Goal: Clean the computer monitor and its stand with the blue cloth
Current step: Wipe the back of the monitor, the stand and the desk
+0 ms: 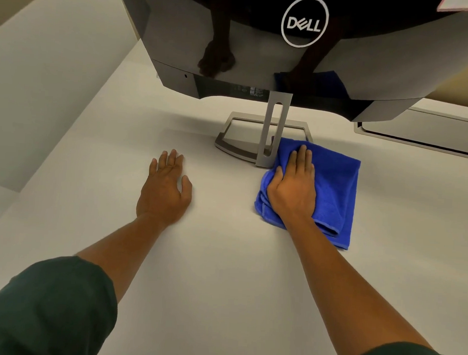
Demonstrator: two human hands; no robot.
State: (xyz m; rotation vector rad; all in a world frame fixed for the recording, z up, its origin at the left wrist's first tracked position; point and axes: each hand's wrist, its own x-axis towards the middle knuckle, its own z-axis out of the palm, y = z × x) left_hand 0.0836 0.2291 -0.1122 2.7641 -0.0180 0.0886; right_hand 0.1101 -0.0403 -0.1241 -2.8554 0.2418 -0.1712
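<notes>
With the right hand [292, 187] spread flat on the folded blue cloth [330, 191] beside the Dell monitor [258, 45] stand [271, 136], and the left hand [165, 185] open on the desk [224, 256], the cloth probably wants bunching before wiping the stand's upright.

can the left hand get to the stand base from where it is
Probably yes: the left hand lies flat on the table, with only bare surface between it and the stand base.

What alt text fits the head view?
The right hand presses a folded blue cloth flat on the white desk beside the monitor stand. The left hand rests open on the desk, below the monitor.
</notes>
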